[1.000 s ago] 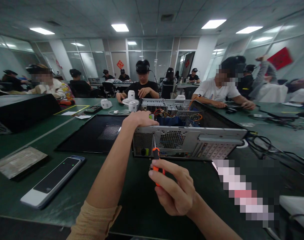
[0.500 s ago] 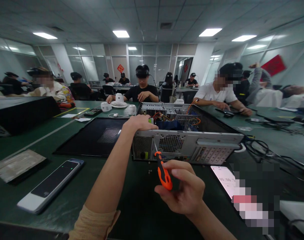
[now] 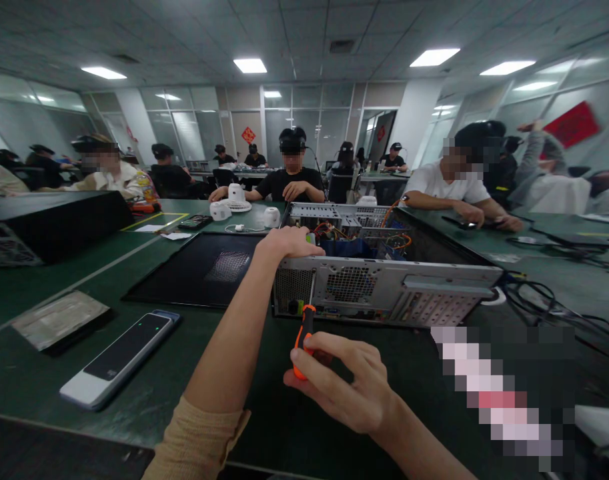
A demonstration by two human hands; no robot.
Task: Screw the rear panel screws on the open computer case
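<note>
A computer case (image 3: 384, 268) lies on its side with its top uncovered and its rear panel facing me. Cables and boards show inside. My left hand (image 3: 293, 242) rests over the case's near upper edge at the left, fingers reaching inside and partly hidden, holding the rim. In front of the rear panel, my right hand (image 3: 351, 380) grips an orange-and-black screwdriver (image 3: 308, 323) by its handle. The shaft points up and away to the panel between two mesh areas; whether the tip touches a screw cannot be made out.
Left of the case lies a black side panel (image 3: 179, 270). Nearer are a flat metal drive-like box (image 3: 61, 321) and a white device with a dark face (image 3: 119, 360). Cables (image 3: 529, 300) sit at right. Across the table a person in black (image 3: 291, 183) sits behind small white fans (image 3: 237, 200).
The screwdriver has swung more upright and its handle has moved left, with my right hand following. My left hand stays on the case. The whole view has shifted slightly.
</note>
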